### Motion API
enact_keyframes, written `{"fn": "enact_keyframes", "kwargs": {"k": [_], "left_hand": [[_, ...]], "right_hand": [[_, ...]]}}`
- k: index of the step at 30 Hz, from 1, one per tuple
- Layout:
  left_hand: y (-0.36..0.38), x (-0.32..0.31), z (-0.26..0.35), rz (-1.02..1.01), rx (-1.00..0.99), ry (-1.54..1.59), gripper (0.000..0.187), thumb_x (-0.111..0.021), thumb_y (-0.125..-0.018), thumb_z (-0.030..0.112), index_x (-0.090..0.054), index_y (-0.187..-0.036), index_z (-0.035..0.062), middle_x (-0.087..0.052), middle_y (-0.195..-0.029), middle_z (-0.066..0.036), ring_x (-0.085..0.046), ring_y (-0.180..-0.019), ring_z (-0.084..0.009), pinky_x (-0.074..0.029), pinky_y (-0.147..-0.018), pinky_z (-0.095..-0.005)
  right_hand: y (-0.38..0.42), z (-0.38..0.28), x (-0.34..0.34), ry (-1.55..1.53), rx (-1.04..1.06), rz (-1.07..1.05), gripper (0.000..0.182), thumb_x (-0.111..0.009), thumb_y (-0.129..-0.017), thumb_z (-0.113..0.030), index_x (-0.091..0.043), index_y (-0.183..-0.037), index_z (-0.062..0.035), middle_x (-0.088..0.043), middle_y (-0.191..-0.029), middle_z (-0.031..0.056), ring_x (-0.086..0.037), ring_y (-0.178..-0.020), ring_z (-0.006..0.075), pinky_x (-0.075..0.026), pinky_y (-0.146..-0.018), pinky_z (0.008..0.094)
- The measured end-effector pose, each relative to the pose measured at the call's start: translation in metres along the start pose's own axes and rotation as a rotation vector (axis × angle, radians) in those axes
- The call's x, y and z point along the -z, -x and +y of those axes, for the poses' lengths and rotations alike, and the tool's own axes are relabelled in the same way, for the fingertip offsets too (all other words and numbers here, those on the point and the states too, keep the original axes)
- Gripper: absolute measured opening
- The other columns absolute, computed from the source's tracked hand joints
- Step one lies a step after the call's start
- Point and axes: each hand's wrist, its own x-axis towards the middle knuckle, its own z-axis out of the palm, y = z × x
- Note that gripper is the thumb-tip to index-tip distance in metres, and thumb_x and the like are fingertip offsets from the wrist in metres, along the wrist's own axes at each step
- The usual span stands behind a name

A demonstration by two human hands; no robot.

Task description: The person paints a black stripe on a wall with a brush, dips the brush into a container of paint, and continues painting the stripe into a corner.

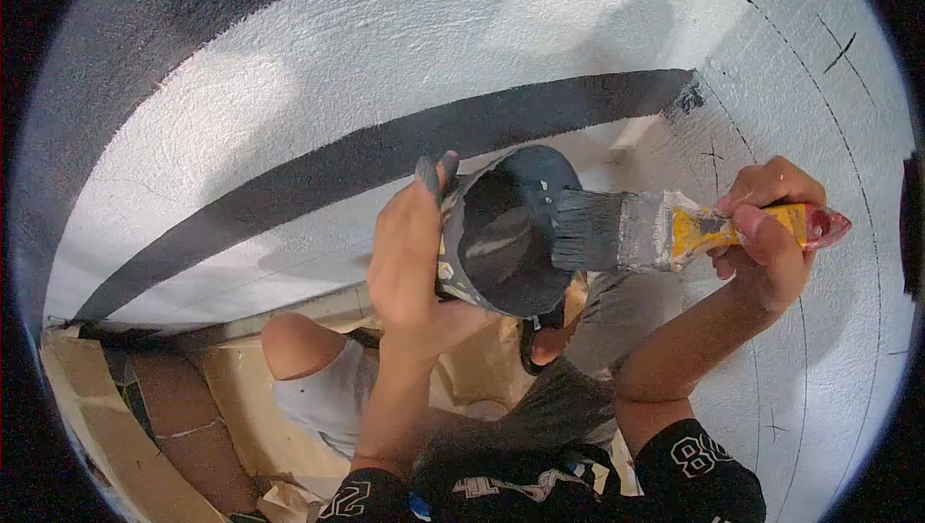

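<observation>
Apparently closed grip, right hand [776, 224] around yellow-handled brush [713, 226].

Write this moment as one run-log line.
left hand: holds paint cup | right hand: holds brush, bristles at cup rim

Yellow brush handle [792, 226] (red tip)

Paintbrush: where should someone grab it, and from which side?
Probably best by its yellow handle, coming from the person's right, as the right hand does. The brush lies roughly sideways: its dark, paint-coated bristles are at the container's mouth, while the narrower handle points away.
</observation>
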Motion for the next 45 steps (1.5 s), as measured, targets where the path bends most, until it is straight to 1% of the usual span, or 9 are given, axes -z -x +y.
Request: {"fn": "enact_keyframes", "kwargs": {"k": [6,8,12,14,18,24,34,36,45], "left_hand": [[0.002,0.000,-0.003,-0.003,0.013,-0.008,0.097,-0.083,-0.050,0.026,-0.036,-0.128,-0.0097,-0.058,-0.110,-0.023,-0.060,-0.095,-0.0326,-0.046,-0.083,-0.0362],[0.003,-0.004,0.000,0.056,0.191,0.144,0.103,-0.084,-0.050,0.028,-0.030,-0.131,-0.0081,-0.059,-0.108,-0.021,-0.062,-0.092,-0.0285,-0.048,-0.081,-0.0332],[0.008,-0.008,0.002,-0.003,0.225,0.163,0.107,-0.082,-0.051,0.028,-0.024,-0.134,-0.0070,-0.061,-0.104,-0.019,-0.063,-0.090,-0.0243,-0.049,-0.080,-0.0310],[0.009,-0.011,0.003,-0.024,0.332,0.231,0.106,-0.081,-0.052,0.024,-0.022,-0.134,-0.0067,-0.062,-0.101,-0.017,-0.063,-0.090,-0.0233,-0.049,-0.081,-0.0312],[0.005,-0.016,0.011,-0.056,0.278,0.242,0.104,-0.080,-0.053,0.021,-0.021,-0.134,-0.0071,-0.060,-0.104,-0.018,-0.062,-0.091,-0.0244,-0.049,-0.081,-0.0327],[0.022,-0.016,0.005,-0.151,0.408,0.235,0.106,-0.081,-0.055,0.019,-0.017,-0.135,-0.0070,-0.055,-0.109,-0.019,-0.059,-0.096,-0.0255,-0.049,-0.084,-0.0353],[0.027,-0.013,0.005,-0.189,0.387,0.054,0.106,-0.083,-0.050,0.021,-0.023,-0.133,-0.0074,-0.056,-0.108,-0.017,-0.059,-0.095,-0.0230,-0.048,-0.084,-0.0313],[0.024,-0.014,0.011,-0.204,0.547,0.060,0.105,-0.084,-0.049,0.024,-0.026,-0.131,-0.0082,-0.055,-0.109,-0.016,-0.058,-0.095,-0.0225,-0.047,-0.085,-0.0315],[0.033,-0.013,0.002,-0.152,0.420,0.003,0.102,-0.083,-0.050,0.021,-0.027,-0.130,-0.0086,-0.055,-0.109,-0.016,-0.058,-0.096,-0.0225,-0.046,-0.086,-0.0309]], "right_hand": [[0.000,0.001,-0.002,0.001,0.026,0.012,0.013,-0.060,-0.066,-0.006,-0.057,-0.072,0.0055,-0.056,-0.065,0.0149,-0.048,-0.040,0.0143,-0.040,-0.031,0.0231],[0.001,0.002,-0.007,-0.087,-0.009,0.140,0.012,-0.055,-0.068,-0.009,-0.052,-0.071,0.0024,-0.052,-0.071,0.0127,-0.046,-0.046,0.0134,-0.042,-0.037,0.0246],[-0.012,0.015,-0.014,-0.184,0.260,0.239,0.015,-0.054,-0.075,-0.011,-0.051,-0.078,0.0029,-0.054,-0.079,0.0137,-0.053,-0.057,0.0184,-0.048,-0.049,0.0287],[-0.018,0.021,-0.016,-0.216,0.375,0.440,0.016,-0.051,-0.080,-0.012,-0.051,-0.084,0.0035,-0.055,-0.087,0.0154,-0.056,-0.064,0.0222,-0.050,-0.056,0.0316],[-0.031,0.037,-0.011,-0.078,0.522,0.740,0.017,-0.049,-0.086,-0.011,-0.052,-0.093,0.0044,-0.057,-0.095,0.0177,-0.062,-0.068,0.0259,-0.054,-0.058,0.0319],[-0.045,0.049,-0.015,0.033,0.508,0.965,0.015,-0.051,-0.086,-0.007,-0.051,-0.093,0.0066,-0.058,-0.092,0.0201,-0.064,-0.067,0.0251,-0.056,-0.062,0.0321],[-0.040,0.053,-0.047,0.019,0.521,0.695,0.015,-0.050,-0.083,-0.004,-0.051,-0.095,0.0056,-0.058,-0.088,0.0217,-0.064,-0.060,0.0272,-0.053,-0.061,0.0329],[-0.038,0.051,-0.045,0.134,0.605,0.559,0.015,-0.050,-0.082,-0.004,-0.051,-0.095,0.0043,-0.058,-0.088,0.0219,-0.064,-0.059,0.0280,-0.053,-0.060,0.0334],[-0.054,0.063,-0.024,0.107,0.549,0.922,0.016,-0.051,-0.085,-0.003,-0.051,-0.095,0.0080,-0.059,-0.090,0.0220,-0.064,-0.064,0.0283,-0.056,-0.061,0.0346]]}}
